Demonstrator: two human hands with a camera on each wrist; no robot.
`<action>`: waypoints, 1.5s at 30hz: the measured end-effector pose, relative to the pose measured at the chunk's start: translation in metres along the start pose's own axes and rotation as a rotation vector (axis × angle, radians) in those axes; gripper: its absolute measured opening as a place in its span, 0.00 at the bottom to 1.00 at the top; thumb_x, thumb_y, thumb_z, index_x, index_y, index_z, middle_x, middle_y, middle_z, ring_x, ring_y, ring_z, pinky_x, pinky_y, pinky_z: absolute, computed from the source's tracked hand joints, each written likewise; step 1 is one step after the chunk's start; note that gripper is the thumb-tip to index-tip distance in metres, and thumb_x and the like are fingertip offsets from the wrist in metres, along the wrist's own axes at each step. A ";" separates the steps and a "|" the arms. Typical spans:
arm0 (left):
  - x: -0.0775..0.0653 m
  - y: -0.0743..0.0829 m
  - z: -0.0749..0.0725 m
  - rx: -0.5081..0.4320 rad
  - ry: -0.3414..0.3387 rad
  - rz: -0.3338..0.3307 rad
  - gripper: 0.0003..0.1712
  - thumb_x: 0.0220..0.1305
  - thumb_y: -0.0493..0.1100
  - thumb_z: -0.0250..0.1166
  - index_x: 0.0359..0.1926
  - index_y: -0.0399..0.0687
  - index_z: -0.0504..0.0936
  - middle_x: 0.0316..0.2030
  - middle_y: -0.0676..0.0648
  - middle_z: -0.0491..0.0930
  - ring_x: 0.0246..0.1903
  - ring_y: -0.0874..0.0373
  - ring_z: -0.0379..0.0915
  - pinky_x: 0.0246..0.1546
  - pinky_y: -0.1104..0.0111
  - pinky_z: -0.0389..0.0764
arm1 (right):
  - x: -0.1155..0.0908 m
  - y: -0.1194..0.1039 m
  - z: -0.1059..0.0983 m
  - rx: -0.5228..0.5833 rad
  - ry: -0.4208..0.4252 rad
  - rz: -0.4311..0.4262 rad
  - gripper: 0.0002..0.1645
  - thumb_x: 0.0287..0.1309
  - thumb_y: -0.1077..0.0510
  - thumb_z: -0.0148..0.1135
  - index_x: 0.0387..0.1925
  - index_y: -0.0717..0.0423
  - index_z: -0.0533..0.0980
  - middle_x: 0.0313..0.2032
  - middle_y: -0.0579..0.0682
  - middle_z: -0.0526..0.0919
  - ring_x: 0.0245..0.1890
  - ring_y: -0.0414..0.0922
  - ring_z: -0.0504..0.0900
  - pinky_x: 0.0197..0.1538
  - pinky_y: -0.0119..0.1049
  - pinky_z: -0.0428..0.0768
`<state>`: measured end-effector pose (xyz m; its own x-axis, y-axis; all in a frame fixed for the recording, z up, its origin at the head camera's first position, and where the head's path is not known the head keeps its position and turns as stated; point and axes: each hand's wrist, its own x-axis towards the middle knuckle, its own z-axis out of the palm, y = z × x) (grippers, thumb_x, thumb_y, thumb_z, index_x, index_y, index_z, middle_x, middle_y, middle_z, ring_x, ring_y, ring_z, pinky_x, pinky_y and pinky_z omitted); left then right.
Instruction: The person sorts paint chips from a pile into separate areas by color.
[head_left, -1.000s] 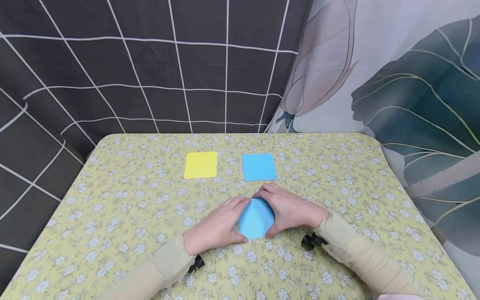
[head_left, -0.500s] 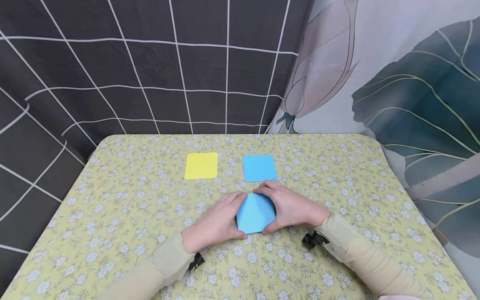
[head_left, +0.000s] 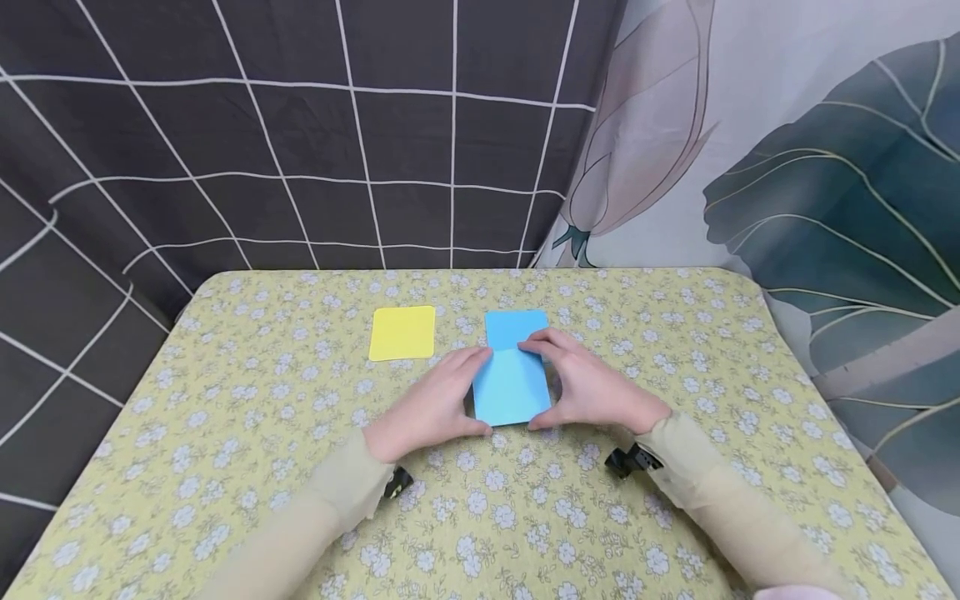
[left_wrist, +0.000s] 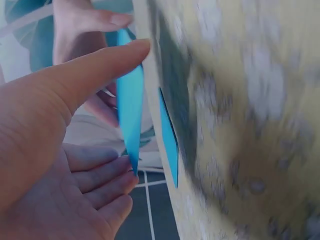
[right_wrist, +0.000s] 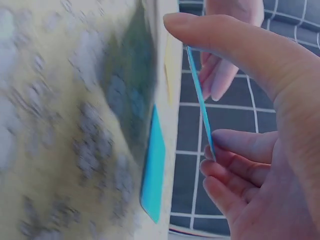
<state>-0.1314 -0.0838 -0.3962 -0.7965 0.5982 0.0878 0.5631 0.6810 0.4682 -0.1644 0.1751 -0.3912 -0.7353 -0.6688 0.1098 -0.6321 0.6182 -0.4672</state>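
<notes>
A square blue paper sheet is held level between both hands. The left hand grips its left side, thumb at the near corner and fingertips at the far one. On the right side the right hand pinches the sheet in the same way. Both wrist views show the sheet raised above the table. A blue square card lies flat just beyond; in the head view the sheet and right fingers hide its near part. To its left lies a yellow square card, touched by neither hand.
The table wears a yellow flowered cloth. Behind it hangs a dark grid-patterned curtain, with a leaf-printed curtain at the right. Black wrist devices sit under the forearms.
Both hands have carried the paper sheet up and away from the body, so it now overlaps the blue card in the head view. The sheet's earlier bend has flattened out.
</notes>
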 end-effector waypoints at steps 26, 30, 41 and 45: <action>0.090 -0.034 -0.030 0.008 0.010 -0.097 0.62 0.49 0.50 0.83 0.76 0.31 0.58 0.73 0.36 0.62 0.71 0.44 0.58 0.73 0.58 0.59 | 0.063 0.045 -0.038 0.046 -0.023 0.171 0.63 0.37 0.51 0.87 0.72 0.66 0.64 0.67 0.62 0.64 0.64 0.59 0.66 0.65 0.57 0.70; 0.093 -0.037 -0.026 0.002 -0.026 -0.123 0.62 0.49 0.51 0.83 0.76 0.31 0.57 0.73 0.35 0.62 0.72 0.43 0.57 0.73 0.58 0.58 | 0.068 0.050 -0.034 0.049 -0.062 0.208 0.62 0.37 0.52 0.86 0.72 0.66 0.64 0.67 0.61 0.64 0.65 0.59 0.66 0.66 0.56 0.69; 0.095 -0.042 -0.008 -0.057 -0.103 -0.151 0.62 0.48 0.49 0.83 0.75 0.28 0.57 0.69 0.34 0.66 0.67 0.43 0.64 0.70 0.58 0.65 | 0.069 0.057 -0.017 0.048 -0.137 0.234 0.61 0.36 0.52 0.85 0.71 0.67 0.66 0.64 0.62 0.67 0.59 0.58 0.70 0.63 0.52 0.74; 0.096 -0.045 -0.004 -0.061 -0.116 -0.163 0.62 0.48 0.50 0.83 0.75 0.28 0.58 0.69 0.35 0.67 0.66 0.44 0.65 0.69 0.58 0.66 | 0.068 0.059 -0.016 0.068 -0.156 0.256 0.59 0.37 0.52 0.84 0.71 0.66 0.67 0.64 0.61 0.67 0.59 0.58 0.70 0.62 0.52 0.74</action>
<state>-0.2345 -0.0589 -0.4052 -0.8431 0.5296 -0.0937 0.4117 0.7477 0.5210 -0.2551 0.1727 -0.3970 -0.8189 -0.5532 -0.1530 -0.4091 0.7495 -0.5205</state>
